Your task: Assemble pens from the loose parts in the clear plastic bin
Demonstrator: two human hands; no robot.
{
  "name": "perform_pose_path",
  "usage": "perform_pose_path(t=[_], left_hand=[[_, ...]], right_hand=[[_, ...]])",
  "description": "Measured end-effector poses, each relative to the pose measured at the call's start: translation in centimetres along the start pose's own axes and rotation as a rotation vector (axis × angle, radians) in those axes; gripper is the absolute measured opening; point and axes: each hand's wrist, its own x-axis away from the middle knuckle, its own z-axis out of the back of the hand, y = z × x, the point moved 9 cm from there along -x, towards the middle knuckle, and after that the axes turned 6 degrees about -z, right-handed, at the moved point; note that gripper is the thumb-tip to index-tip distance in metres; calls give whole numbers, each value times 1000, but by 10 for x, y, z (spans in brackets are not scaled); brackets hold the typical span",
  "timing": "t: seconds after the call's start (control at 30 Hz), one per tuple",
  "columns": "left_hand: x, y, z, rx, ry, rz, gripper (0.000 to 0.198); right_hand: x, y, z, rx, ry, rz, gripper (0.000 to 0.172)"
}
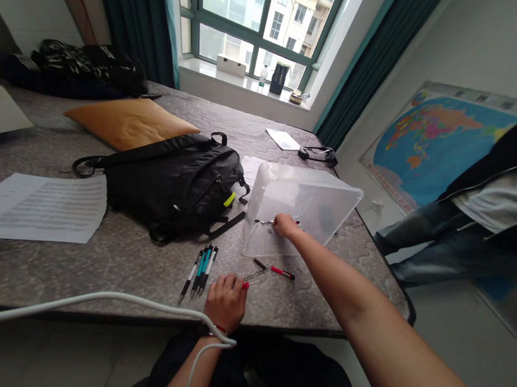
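Observation:
My left hand is closed at the front of the table, fingers curled round a slim red-ended pen part whose thin tip points right. Just left of it, several pens with black, teal and white barrels lie side by side. My right hand reaches into a clear plastic box tipped on its side, its fingers pinched among small dark and silvery parts; what they grip is too small to make out. Between the hands lie a red and black pen piece and a short dark piece.
A black backpack and an orange-brown cushion stand behind the pens. Printed paper lies left. A white cable crosses before my left forearm. Glasses rest at the far right corner. Another person stands at right.

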Motion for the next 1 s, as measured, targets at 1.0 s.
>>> perform_pose_path(t=[1.0], left_hand=[[0, 4, 0, -73, 13, -21, 27]], right_hand=[[255, -43, -9, -1580, 183, 53, 26]])
